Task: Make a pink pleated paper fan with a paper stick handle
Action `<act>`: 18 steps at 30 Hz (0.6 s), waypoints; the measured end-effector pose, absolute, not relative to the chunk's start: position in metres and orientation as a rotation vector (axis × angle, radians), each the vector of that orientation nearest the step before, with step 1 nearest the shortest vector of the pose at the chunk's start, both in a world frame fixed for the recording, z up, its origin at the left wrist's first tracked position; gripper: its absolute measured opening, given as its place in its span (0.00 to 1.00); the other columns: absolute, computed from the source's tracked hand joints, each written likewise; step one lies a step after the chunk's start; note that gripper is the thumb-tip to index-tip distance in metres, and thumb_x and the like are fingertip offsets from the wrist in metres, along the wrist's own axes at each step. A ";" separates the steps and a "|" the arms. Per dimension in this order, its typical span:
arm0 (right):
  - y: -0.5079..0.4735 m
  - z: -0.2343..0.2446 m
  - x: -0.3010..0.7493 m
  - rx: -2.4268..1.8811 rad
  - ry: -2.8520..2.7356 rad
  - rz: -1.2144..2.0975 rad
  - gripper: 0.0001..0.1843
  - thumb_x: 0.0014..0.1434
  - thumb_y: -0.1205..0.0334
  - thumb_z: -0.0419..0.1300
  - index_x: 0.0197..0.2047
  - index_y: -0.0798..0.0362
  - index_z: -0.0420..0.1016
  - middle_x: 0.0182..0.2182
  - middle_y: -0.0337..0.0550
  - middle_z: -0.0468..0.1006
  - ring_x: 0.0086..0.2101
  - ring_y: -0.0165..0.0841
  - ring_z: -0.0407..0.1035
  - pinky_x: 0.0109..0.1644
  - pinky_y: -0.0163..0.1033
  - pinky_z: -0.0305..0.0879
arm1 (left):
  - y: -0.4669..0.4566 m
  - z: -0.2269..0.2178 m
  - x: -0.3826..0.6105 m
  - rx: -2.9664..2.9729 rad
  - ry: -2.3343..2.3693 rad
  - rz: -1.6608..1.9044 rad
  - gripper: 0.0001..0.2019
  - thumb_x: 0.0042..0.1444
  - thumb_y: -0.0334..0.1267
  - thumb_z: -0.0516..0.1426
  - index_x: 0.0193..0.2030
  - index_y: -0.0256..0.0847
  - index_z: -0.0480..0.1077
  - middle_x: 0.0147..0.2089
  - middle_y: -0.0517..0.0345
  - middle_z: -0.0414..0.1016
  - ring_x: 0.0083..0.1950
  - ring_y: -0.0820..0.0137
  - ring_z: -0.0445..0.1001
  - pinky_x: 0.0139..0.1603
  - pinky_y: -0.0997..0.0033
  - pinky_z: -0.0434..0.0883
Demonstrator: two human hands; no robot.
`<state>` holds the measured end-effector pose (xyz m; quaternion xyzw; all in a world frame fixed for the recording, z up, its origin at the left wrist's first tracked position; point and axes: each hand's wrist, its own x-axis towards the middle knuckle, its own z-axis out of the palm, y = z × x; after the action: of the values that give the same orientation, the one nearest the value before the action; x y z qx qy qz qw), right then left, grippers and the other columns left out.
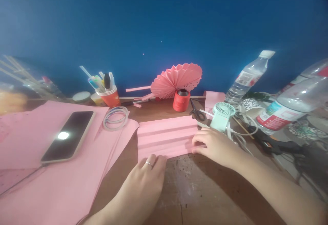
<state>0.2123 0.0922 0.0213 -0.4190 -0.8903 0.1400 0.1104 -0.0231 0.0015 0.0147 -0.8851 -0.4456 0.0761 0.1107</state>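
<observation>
A sheet of pink paper (166,134) lies in front of me on the wooden table, with several parallel creases running across it. My left hand (146,179), with a ring on one finger, is closed on the paper's near edge at the left; its fingertips are partly hidden. At the right edge, my right hand (215,144) pinches the same sheet between thumb and fingers. Beyond the sheet, a pleated pink paper fan (176,78) leans near the blue wall, behind a red round container (181,101) with a black top.
Pink sheets (102,170) and a phone (69,136) lie to the left, beside a coiled clear ring (115,119). A paper cup of pens (110,96) stands behind. Scissors (197,111), a mint handheld fan (221,115), plastic bottles (248,78) and cables crowd the right.
</observation>
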 end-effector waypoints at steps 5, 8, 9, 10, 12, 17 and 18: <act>0.098 0.015 0.212 -1.337 -2.515 0.664 0.07 0.49 0.63 0.62 0.24 0.52 0.68 0.27 0.35 0.71 0.30 0.30 0.63 0.34 0.35 0.54 | 0.000 0.012 -0.023 -2.664 -1.335 0.227 0.27 0.45 0.21 0.46 0.54 0.33 0.62 0.46 0.48 0.66 0.42 0.63 0.66 0.34 0.67 0.72; 0.103 0.012 0.212 -1.387 -2.477 0.773 0.06 0.48 0.63 0.62 0.23 0.52 0.69 0.26 0.35 0.70 0.30 0.30 0.63 0.34 0.34 0.54 | -0.001 0.011 -0.022 -2.644 -1.324 0.224 0.23 0.52 0.27 0.47 0.57 0.33 0.60 0.48 0.46 0.66 0.44 0.62 0.65 0.31 0.68 0.71; 0.104 0.012 0.213 -1.395 -2.471 0.789 0.06 0.47 0.62 0.62 0.23 0.52 0.69 0.26 0.35 0.70 0.29 0.30 0.63 0.34 0.34 0.54 | -0.001 0.011 -0.022 -2.641 -1.334 0.208 0.22 0.55 0.31 0.47 0.58 0.34 0.58 0.48 0.46 0.65 0.45 0.61 0.65 0.31 0.68 0.71; 0.105 0.012 0.213 -1.400 -2.468 0.798 0.06 0.47 0.62 0.62 0.23 0.52 0.69 0.26 0.36 0.70 0.29 0.29 0.63 0.33 0.34 0.54 | 0.000 0.012 -0.021 -2.642 -1.352 0.192 0.23 0.56 0.35 0.47 0.59 0.34 0.56 0.48 0.46 0.65 0.45 0.61 0.64 0.31 0.68 0.71; 0.105 0.012 0.212 -1.418 -2.461 0.785 0.06 0.46 0.62 0.62 0.23 0.52 0.69 0.25 0.35 0.70 0.29 0.29 0.63 0.32 0.33 0.54 | 0.003 0.013 -0.019 -2.661 -1.399 0.176 0.25 0.57 0.42 0.48 0.61 0.37 0.53 0.47 0.48 0.66 0.45 0.60 0.64 0.31 0.68 0.70; 0.094 0.015 0.195 -1.493 -2.427 0.578 0.15 0.43 0.51 0.65 0.22 0.52 0.66 0.23 0.35 0.70 0.27 0.30 0.62 0.28 0.33 0.50 | 0.009 0.019 -0.015 -2.719 -1.427 0.183 0.28 0.56 0.48 0.49 0.62 0.42 0.51 0.45 0.50 0.67 0.46 0.58 0.64 0.35 0.62 0.70; 0.091 0.016 0.190 -1.532 -2.404 0.506 0.18 0.43 0.47 0.64 0.21 0.52 0.65 0.22 0.36 0.69 0.27 0.31 0.62 0.28 0.34 0.49 | 0.009 0.020 -0.014 -2.725 -1.435 0.192 0.28 0.56 0.48 0.48 0.62 0.42 0.51 0.45 0.50 0.67 0.46 0.58 0.64 0.36 0.61 0.70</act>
<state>0.1897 0.0906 0.0163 -0.5252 -0.8240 0.1734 0.1230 -0.0142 0.0093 0.0201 -0.8828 -0.4648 0.0621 0.0282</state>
